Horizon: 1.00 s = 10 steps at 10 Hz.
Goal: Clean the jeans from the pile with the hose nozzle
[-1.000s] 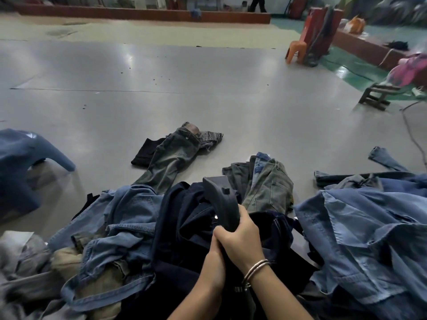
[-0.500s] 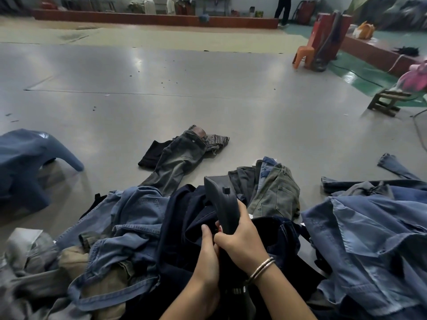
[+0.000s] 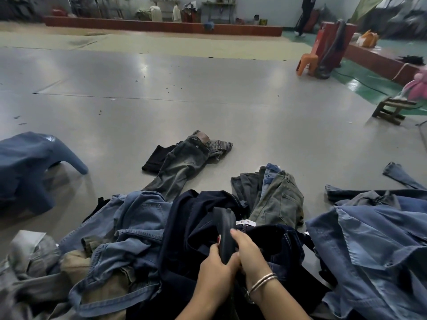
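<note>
Both hands are on the hose nozzle [image 3: 225,232], right at six o'clock in the view. The right hand [image 3: 248,252], bangles on the wrist, has its fingers curled round the dark nozzle body from the right side. The left hand [image 3: 213,267] curls its fingers round the lower part of the nozzle from the left, thumb up against it. The two hands touch each other there.

The nozzle tip points away toward twelve o'clock, and it sits directly over the dark navy jeans [image 3: 191,232] on top of the pile [image 3: 129,239]. Lighter blue denim [image 3: 374,245] spreads out at four o'clock, and an olive-grey pair [image 3: 279,199] lies just beyond the nozzle at one o'clock. Out on the grey floor [image 3: 208,100], at eleven o'clock from the hands, one faded pair [image 3: 182,162] lies apart from the rest.

This looks like the working step itself: nozzle gripped, aimed at the navy pair. Whether it is running, I cannot tell. Next, I reckon, the nozzle needs a steady pass along the navy fabric, with one hand perhaps freed to spread the cloth flat.
</note>
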Available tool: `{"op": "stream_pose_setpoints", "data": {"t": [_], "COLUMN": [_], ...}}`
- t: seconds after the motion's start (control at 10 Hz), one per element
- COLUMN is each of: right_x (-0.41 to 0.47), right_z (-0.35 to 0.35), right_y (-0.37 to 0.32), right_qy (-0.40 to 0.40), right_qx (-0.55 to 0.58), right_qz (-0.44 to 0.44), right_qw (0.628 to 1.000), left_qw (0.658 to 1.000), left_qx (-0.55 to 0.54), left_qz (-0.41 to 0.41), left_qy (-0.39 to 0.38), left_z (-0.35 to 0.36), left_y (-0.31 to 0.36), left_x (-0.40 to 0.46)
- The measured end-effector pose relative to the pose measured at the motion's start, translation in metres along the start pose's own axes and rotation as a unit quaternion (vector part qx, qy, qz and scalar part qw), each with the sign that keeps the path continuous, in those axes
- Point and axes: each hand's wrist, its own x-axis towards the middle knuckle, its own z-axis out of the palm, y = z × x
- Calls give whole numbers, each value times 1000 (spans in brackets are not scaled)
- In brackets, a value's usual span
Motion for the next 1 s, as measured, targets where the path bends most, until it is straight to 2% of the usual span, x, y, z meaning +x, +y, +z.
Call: {"op": "stream_pose_setpoints", "data": {"t": [0.1,0.2,0.3,0.4,0.5,0.6,0.7,0.8,0.9,1.0], "right_x": [-7,-21,-29,-29,-24,-3,21,47,58,49], "right_z": [-21,-50,-77,-109,-136,-155,-149,-136,-105,-95], "right_y": [-3,-10,-18,-19,0,30,41,27,11,5], "right_qy": [23,-22,-47,-26,42,138,14,-16,-22,-35], "right_qx": [-137,-210,-256,-263,-257,-328,-339,-394,-407,-343], "right_qz": [-72,-86,-71,-54,-46,-86,7,4,-68,-80], "right_qw": [988,974,963,963,964,931,941,919,910,935], "left_qw": [993,976,967,955,948,959,959,923,877,868], "left_qx": [93,157,148,187,220,204,235,360,463,478], "left_qz": [-6,-88,-174,-225,-229,-195,-156,-125,-69,22], "left_qy": [75,122,111,45,-9,3,-16,-60,-108,-135], "left_z": [-9,-18,-19,-14,-4,6,8,1,-14,-32], "left_y": [0,-1,-20,-59,-81,-73,-59,-51,-28,2], "left_x": [31,72,100,107,108,114,121,126,116,91]}}
